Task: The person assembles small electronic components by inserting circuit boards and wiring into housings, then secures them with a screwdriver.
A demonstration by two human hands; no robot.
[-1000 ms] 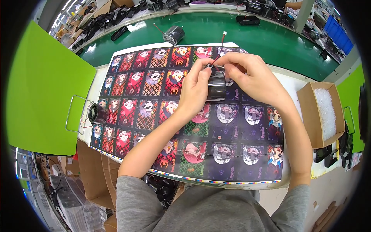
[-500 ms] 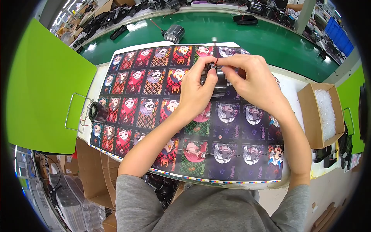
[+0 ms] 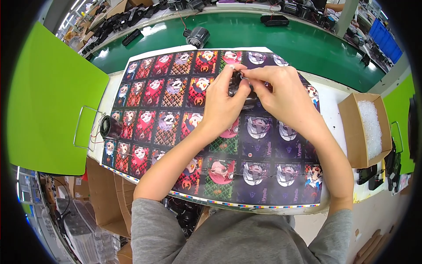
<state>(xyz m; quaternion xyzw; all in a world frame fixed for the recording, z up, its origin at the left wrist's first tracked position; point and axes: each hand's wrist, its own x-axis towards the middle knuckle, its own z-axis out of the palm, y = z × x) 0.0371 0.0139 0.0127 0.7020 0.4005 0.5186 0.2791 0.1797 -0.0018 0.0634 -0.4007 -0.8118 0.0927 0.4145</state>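
My left hand [image 3: 226, 99] is closed around a dark, shiny cylindrical part [image 3: 249, 103] above the middle of a printed sheet [image 3: 173, 132]. At the top of that part, my right hand [image 3: 281, 92] has its thumb and fingertips pinched together on something small, perhaps the end of a thin wire; the fingers hide most of it. Both hands meet over the part, fingertips almost touching. A similar black cylinder [image 3: 110, 126] with thin wires lies at the sheet's left edge.
Beyond the sheet runs a green surface [image 3: 237, 33] bearing a dark finned cylinder [image 3: 198, 37] with a red wire and a long black part [image 3: 274, 20]. A cardboard box [image 3: 349, 132] of clear small pieces stands right. Green panels [image 3: 52, 105] flank the table.
The thin wire with a silvery end that stood up above my fingers no longer shows there. My right fingertips have shifted slightly left. Black parts on the green surface sit slightly farther left.
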